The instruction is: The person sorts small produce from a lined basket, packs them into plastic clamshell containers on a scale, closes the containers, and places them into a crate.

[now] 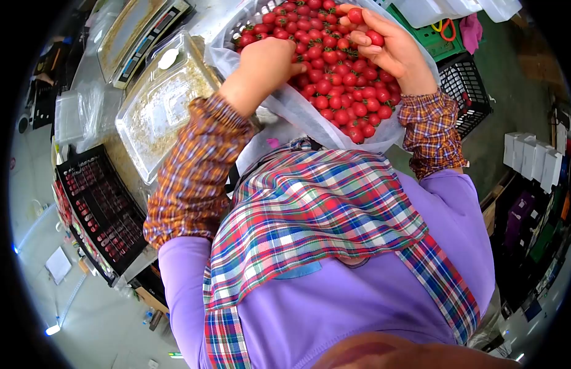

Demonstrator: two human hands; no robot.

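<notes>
Clearly, the crate (251,15) is the largest thing at work, its near edge slanting from upper left to lower right and its far end cut off by the view. A white liner (298,114) folds over the rim, and red tomatoes (338,98) fill it. They are nearly round, so a long axis is hard to tell; some show green stems, turned various ways.

To the left, a clear tub (168,107) with a white label stretches from lower left to upper right on the surface (121,163); its contents are unclear. Nearby, a black tray (122,190) carries rows of small reddish items. Opposite, a black basket (473,77) has something red inside.

The right hand (387,46), fingers toward upper left, has its grip closed around two tomatoes above the pile. The left hand (267,64) reaches into the tomatoes, its fingertips partly hidden; whether its grip is clamped I cannot tell.
</notes>
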